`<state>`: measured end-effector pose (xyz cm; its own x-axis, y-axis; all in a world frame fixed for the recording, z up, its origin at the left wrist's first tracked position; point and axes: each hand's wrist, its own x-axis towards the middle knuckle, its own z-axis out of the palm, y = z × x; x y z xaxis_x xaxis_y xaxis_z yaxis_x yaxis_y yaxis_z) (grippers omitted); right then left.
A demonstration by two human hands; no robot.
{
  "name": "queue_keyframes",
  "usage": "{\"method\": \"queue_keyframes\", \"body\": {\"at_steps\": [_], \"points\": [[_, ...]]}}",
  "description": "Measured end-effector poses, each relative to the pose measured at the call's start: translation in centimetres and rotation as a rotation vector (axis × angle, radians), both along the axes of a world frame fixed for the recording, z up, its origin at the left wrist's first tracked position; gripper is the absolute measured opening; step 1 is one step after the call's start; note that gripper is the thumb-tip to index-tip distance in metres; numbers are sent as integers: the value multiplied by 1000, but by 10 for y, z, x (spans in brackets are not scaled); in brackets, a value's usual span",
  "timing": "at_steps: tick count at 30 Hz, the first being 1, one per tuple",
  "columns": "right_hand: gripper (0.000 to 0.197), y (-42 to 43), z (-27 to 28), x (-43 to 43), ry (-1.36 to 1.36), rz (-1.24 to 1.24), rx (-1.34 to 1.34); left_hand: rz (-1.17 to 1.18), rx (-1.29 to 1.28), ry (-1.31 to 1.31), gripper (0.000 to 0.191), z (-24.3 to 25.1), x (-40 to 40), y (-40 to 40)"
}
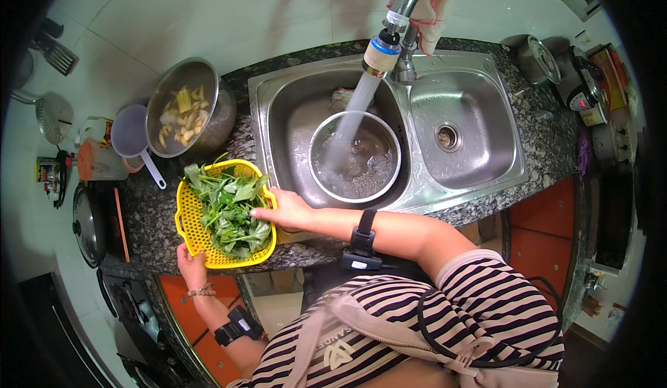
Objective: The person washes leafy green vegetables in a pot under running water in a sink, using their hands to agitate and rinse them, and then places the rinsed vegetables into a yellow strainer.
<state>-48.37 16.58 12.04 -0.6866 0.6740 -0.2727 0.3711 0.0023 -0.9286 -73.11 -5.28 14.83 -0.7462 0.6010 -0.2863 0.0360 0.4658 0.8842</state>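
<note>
A yellow perforated plastic basket (190, 221) holds leafy greens (232, 211), at the left of the sink by the front of the counter. My left hand (192, 264) grips its near left corner. Around its right rim is my right hand (284, 210), the thumb over the inner side near the leaves. From the faucet (383, 54) water pours into a round metal basin (355, 200), which stands in the larger bowl of the steel sink (284, 127). The basin holds bubbling water.
A steel pot (224, 112) with pale cut food stands behind the basket, beside a purple long-handled dipper (130, 130). A lidded pan (86, 226) is at far left. The smaller sink bowl (469, 96) lies right; a metal pot (531, 62) and a rice cooker (578, 83) stand beyond.
</note>
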Motion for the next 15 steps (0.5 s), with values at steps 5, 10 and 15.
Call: {"method": "queue_keyframes", "body": {"at_steps": [5,10,15], "points": [[30,12,51,52,214,-50,-22,-116,126,-155,36,80,51,15],[23,40,88,153,289,-171,-154,-439,164,-280,18,107,77,40],[25,57,100,273,192,-395,-154,-620,-60,-512,35,81,168,130]]}}
